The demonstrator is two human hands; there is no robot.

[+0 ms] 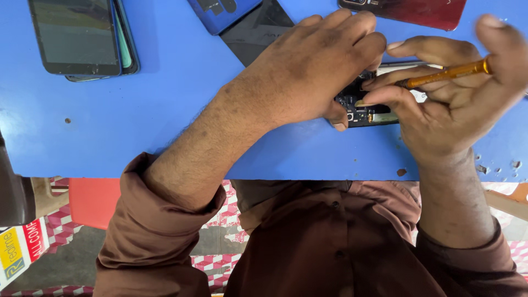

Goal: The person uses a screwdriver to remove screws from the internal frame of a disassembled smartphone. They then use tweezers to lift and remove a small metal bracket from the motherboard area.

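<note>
We count one opened phone [367,110], circuit board exposed, on the blue table [165,99] right of centre, mostly hidden under both hands. One orange screwdriver [446,73]. Two stacked phones [82,36] far left, a blue phone [223,12] and dark panel [256,30] far centre, one red phone back [418,10] far right. Left hand [308,71] lies flat on the opened phone, fingers pressed together, thumb at its near edge. Right hand [456,104] pinches the screwdriver between thumb and fingers, fingertips touching the board.
</note>
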